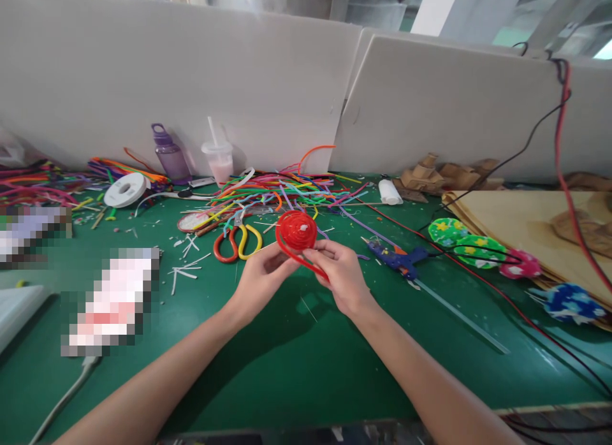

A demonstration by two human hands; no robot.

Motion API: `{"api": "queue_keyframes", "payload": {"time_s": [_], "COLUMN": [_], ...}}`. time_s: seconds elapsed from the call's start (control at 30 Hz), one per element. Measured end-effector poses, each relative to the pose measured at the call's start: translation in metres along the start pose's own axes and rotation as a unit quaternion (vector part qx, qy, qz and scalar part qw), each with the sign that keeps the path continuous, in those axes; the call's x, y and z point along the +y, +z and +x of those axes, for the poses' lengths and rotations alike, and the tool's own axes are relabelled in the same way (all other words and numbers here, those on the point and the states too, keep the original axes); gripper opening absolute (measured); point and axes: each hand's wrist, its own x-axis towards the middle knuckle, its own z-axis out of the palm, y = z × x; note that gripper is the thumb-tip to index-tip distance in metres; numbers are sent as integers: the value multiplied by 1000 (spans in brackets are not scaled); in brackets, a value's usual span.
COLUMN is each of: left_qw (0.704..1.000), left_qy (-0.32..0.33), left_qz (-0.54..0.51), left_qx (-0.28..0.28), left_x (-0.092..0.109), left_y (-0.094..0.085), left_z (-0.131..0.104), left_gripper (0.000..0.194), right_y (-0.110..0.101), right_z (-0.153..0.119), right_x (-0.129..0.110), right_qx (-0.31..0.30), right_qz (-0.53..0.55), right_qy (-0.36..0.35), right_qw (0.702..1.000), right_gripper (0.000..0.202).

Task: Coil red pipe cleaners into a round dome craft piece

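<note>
Two bare forearms (411, 362) reach in from the near edge towards a fuzzy red coil (294, 231), held above the table with its pale centre showing. The left hand (261, 279) curls its fingers close around the coil's near-left side, seemingly to steady it; some fingertips are hidden behind. The right hand (342, 273) pinches the coil's loose end (315, 268) narrowly between thumb and fingers, probably keeping the strand taut so the winding stays tight. Left of the coil, scissors (238, 222) lie handles nearest the person, presumably for easy reach; right of it, a blue glue gun (399, 260) rests on its side. Beyond the coil spreads a tangle of coloured strands (306, 193). The tabletop (287, 381) is smooth green, strewn with white scraps. Behind the coil stand pale panels (191, 81), with a pillar (442, 11) past them.
</note>
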Motion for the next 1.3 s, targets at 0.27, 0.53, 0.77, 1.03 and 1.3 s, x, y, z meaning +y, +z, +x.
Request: {"api": "queue_keyframes", "payload": {"time_s": [0.27,0.53,0.77,1.03,1.3], "left_qw": [987,998,999,999,992], "left_qy": [-76,-24,-8,16,-42], "left_qz": [-144,-40,4,28,-91], "left_qx": [15,46,38,26,79], "left_x": [-4,-8,-6,-9,-6], "left_y": [-1,0,-3,-2,-2], "left_z": [5,4,4,4,6], "left_gripper": [20,25,26,23,21], "right_y": [-2,0,-1,-2,-3], "right_z": [-1,-2,-2,-4,-6], "right_x": [4,5,6,5,7], "right_qx": [-10,-25,-27,-43,-114], "right_qz": [-68,-27,-27,-36,-69], "right_qy": [-45,-14,-18,-35,-69], "right_qw": [997,999,999,998,989], "right_gripper": [25,29,29,30,25]}}
